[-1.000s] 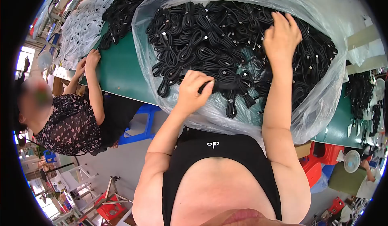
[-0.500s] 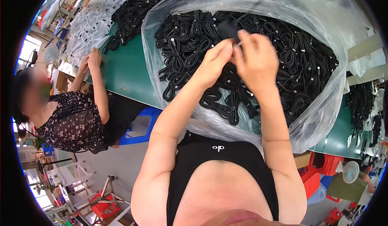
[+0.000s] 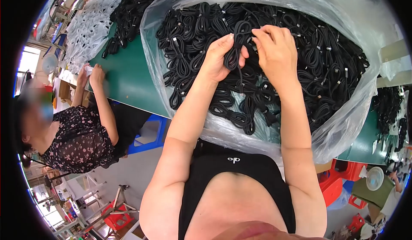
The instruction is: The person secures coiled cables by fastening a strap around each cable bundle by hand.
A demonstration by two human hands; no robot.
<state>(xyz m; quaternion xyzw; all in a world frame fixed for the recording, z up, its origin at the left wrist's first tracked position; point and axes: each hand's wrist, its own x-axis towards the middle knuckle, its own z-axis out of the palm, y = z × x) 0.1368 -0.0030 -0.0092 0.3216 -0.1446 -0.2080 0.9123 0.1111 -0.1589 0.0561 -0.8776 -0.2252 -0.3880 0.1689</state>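
A coiled black cable (image 3: 241, 30), bundled into a loop with a band round its middle, stands upright in my left hand (image 3: 219, 60). The thumb and fingers of that hand are closed round it, and a loose cable end hangs below. Just right of the coil is my right hand (image 3: 279, 53), its fingers curled and pinched together close to the coil's edge. What lies between those fingertips, if anything, is too small to make out. Below both hands, many similar coiled black cables (image 3: 186, 60) with metal plugs fill a large clear plastic bag (image 3: 150, 47).
The bag rests on a green table (image 3: 128, 79). More black cables (image 3: 133, 15) and a heap of white pieces (image 3: 92, 23) lie at the back left. A co-worker (image 3: 81, 132) sits at the left, holding something white. Red stools (image 3: 330, 182) and a small fan (image 3: 374, 178) are at the right.
My hands were together over the pile, the right one blurred with a dark blurred object above it. Now they are slightly apart, and the coiled cable shows clearly in my left hand.
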